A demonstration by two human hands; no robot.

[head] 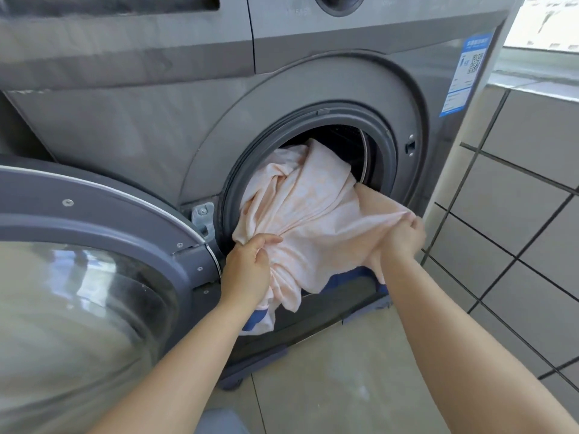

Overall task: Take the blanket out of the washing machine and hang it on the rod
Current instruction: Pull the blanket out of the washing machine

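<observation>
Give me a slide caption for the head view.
Both hands pulling a pink blanket from the open washing machine.

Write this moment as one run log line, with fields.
stage: pulling out | blanket: half out of washing machine drum | left hand: grips blanket | right hand: grips blanket | door: open | rod: not in view

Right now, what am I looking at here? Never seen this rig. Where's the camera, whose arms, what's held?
There is no robot: one wide-angle camera worn on a person's head looks forward and down, so the two bare arms are the wearer's own. In front is a grey washing machine with its door swung open to the left. A pale pink blanket hangs halfway out of the drum opening. The left hand grips a bunch of it low down; the right hand pinches its edge. The floor is tiled. No rod is in view.
</observation>
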